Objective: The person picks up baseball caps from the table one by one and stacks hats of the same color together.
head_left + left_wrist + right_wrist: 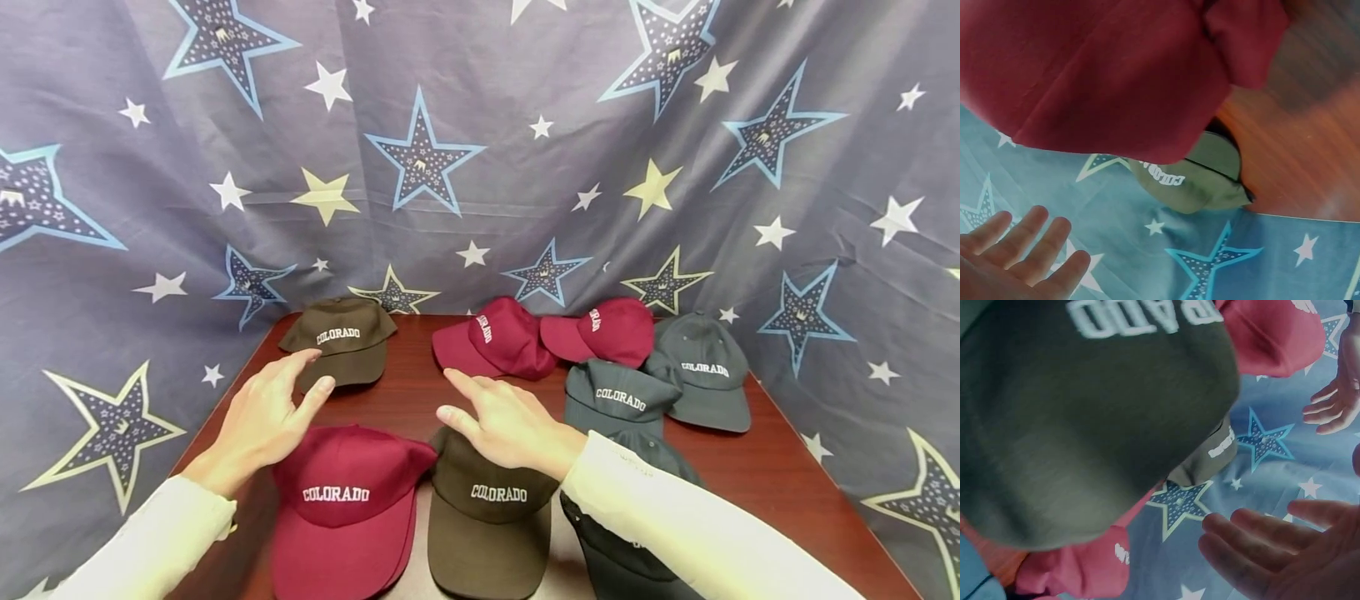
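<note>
My left hand (266, 412) hovers palm down with its fingers stretched forward, holding nothing. Below it lies a red Colorado cap (341, 483), whose crown fills the top of the left wrist view. Just beyond the fingertips sits a brown cap (341, 342) at the table's back left. My right hand (510, 421) is also straight-fingered and holds nothing. It is over a second brown cap (491, 517), which lies beside the red one, brim toward me. A dark cap (622, 550) sits to the right, partly hidden by my right sleeve.
Two red caps (498, 337) (607, 333) stand along the back. Grey-green caps (705, 367) (622, 396) are grouped on the right. Everything lies on a reddish wooden table (795, 475), with a star-patterned cloth (480, 233) hanging behind and at both sides.
</note>
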`<state>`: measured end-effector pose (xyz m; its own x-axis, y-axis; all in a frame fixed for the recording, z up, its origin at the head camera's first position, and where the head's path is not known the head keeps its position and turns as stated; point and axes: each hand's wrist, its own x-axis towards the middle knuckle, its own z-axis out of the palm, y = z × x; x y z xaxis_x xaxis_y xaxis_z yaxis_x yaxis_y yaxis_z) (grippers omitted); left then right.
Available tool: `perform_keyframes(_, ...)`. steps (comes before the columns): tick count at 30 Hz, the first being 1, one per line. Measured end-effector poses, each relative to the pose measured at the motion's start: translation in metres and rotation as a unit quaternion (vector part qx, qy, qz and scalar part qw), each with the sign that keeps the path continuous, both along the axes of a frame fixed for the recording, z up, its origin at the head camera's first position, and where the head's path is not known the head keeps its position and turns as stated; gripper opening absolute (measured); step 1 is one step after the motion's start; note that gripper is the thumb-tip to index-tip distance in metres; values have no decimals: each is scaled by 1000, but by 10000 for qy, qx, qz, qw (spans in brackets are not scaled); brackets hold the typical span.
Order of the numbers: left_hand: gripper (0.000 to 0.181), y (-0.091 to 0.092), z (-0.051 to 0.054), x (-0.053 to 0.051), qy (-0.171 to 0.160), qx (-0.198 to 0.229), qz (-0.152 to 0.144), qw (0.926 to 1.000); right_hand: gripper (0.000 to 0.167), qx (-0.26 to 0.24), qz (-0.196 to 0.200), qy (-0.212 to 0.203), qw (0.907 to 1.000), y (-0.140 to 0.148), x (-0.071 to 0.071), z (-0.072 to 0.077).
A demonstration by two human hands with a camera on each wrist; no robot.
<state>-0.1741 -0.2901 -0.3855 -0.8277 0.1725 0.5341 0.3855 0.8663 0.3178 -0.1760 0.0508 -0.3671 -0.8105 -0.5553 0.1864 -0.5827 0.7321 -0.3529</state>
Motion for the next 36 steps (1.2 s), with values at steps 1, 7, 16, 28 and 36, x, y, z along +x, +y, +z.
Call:
perform_keyframes(1,54,2,1,-1,-24,-11,-5,10000,65,-13,-28,7,10000,4,0,0)
perform_keyframes(7,58,10,8,-11,-264,-117,-14,9996,64,-18,-271,77,9996,26,-1,1)
perform_keyframes(16,66,16,17,-30,-734,-312,176,9967,60,-64,-673,172,9976,57,-5,8)
perform_keyframes(28,83,20,28,-61,-1407,-627,327,9875,60,-152,-994,200,9947,91,-5,9)
perform_keyframes(36,88,22,27,-85,-1599,-777,366,9834,61,-85,-1123,316,9931,111,-2,7)
